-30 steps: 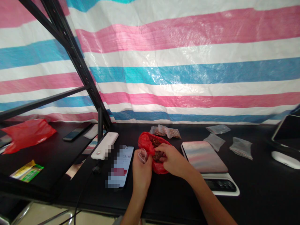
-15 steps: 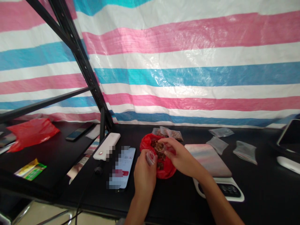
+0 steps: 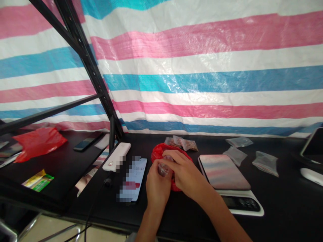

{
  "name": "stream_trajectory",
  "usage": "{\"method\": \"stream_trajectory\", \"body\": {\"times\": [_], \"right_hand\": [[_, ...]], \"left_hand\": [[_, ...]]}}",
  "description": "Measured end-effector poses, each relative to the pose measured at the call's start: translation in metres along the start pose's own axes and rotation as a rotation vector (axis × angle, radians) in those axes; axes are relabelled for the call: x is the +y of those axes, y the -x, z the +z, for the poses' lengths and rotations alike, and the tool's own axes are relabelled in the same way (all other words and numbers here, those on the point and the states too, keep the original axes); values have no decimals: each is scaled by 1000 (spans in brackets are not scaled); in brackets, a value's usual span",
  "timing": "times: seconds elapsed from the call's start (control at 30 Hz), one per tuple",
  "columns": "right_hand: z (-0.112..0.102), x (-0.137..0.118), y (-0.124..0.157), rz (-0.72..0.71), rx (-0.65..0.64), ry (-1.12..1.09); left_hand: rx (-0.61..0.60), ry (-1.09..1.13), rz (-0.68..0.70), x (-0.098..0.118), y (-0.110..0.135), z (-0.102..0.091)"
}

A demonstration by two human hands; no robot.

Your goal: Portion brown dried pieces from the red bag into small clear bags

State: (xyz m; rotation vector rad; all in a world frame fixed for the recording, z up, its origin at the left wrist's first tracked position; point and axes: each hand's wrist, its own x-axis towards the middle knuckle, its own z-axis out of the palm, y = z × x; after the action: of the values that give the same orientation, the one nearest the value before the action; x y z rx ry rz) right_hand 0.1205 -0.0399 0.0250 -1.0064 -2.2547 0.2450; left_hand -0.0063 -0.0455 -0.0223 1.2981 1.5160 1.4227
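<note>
My left hand is closed on a small clear plastic bag, held mouth up over the near left side of a red plastic bag. My right hand reaches across from the right, its fingers closed around a small clear cup at the mouth of the clear bag. The fingers hide most of the cup and what is in it. Both hands cover the brown crumbly bits in the red bag almost entirely.
Filled clear bags lie behind the red bag. A digital scale with a shiny plate stands right, flat clear bags beyond it. Left are a lit phone, a white power bank and a black metal post.
My right hand has moved left and turned over, bringing the cup from above the brown bits to the mouth of the small clear bag. My left hand keeps holding the bag.
</note>
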Motion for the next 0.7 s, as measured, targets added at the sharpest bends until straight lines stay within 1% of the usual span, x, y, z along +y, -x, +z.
{"method": "stream_trajectory", "body": {"times": [0.1, 0.2, 0.27, 0.37, 0.43, 0.5, 0.63, 0.7], "right_hand": [[-1, 0, -1, -10, 27, -25], [0, 5, -3, 38, 73, -79], [1, 13, -3, 98, 124, -55], [2, 27, -2, 269, 156, 90], [2, 34, 2, 397, 127, 200], [3, 38, 5, 480, 66, 260], [6, 36, 8, 535, -63, 230], [6, 34, 7, 550, -82, 200]], "left_hand": [[-55, -100, 42, -1, -2, 0], [-27, -132, 84, -2, -3, -1], [2, -167, 105, -3, -4, -1], [54, -209, 130, -4, -4, -1], [81, -216, 139, -5, -5, -1], [88, -210, 146, -5, -5, -1], [66, -204, 165, -3, -5, -2], [58, -238, 188, -2, -4, -2]]}}
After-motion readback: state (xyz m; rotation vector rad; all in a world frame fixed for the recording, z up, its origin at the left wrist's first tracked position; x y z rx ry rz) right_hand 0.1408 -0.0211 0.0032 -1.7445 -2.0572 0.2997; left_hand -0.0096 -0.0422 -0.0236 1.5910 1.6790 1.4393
